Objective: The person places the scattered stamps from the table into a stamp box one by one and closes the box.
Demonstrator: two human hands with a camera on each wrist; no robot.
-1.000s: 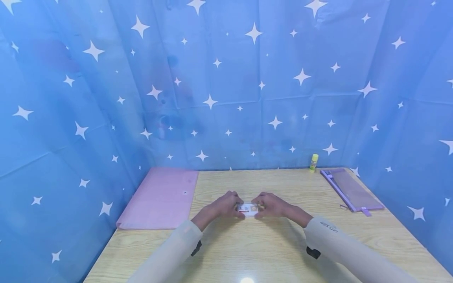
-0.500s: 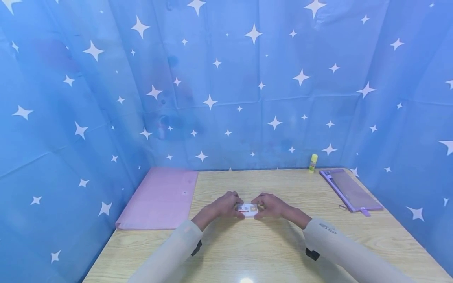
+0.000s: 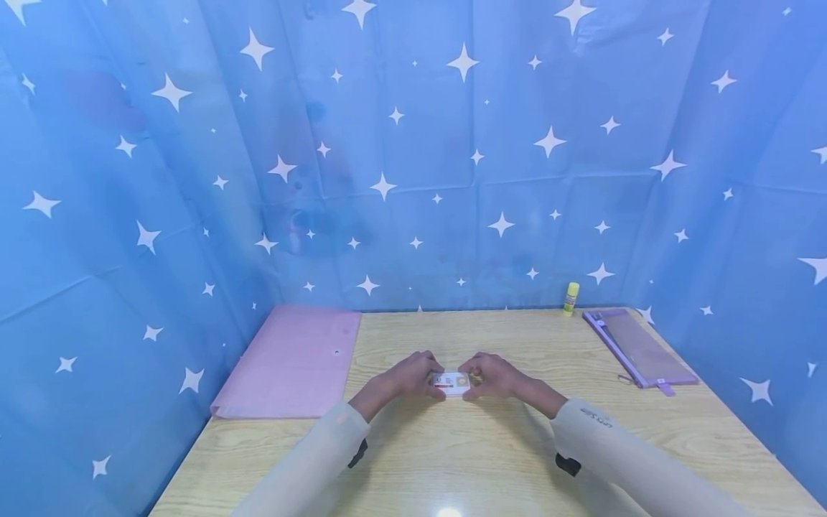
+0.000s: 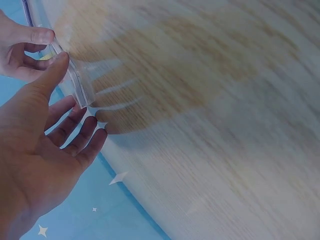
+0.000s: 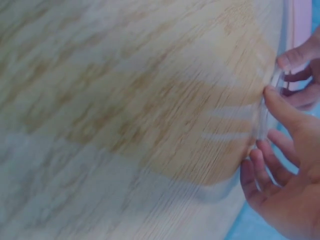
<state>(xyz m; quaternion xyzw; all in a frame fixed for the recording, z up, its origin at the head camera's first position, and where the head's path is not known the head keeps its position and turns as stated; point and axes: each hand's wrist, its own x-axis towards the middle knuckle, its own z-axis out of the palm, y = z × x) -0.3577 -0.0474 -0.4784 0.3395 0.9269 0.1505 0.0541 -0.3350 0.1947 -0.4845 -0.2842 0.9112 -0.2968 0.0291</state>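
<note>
A small clear plastic card holder [image 3: 451, 383] with white, red and gold print showing is held level just over the table, between both hands. My left hand [image 3: 413, 375] pinches its left end, thumb at the near edge and fingers at the far edge. At the opposite end, my right hand [image 3: 494, 375] grips it the same way. The left wrist view shows the transparent edge of the holder [image 4: 82, 90] between thumb and fingers, above its shadow. From the right wrist, the holder [image 5: 262, 120] appears edge-on. A bit of yellow shows by the right fingers; what it is, I cannot tell.
A pink folder [image 3: 291, 366] lies flat at the left of the wooden table [image 3: 452, 452]. Toward the back right stands a yellow glue stick [image 3: 571, 299], beside a purple mesh zip pouch [image 3: 639, 348]. A blue star-patterned curtain [image 3: 413, 158] encloses the back and sides.
</note>
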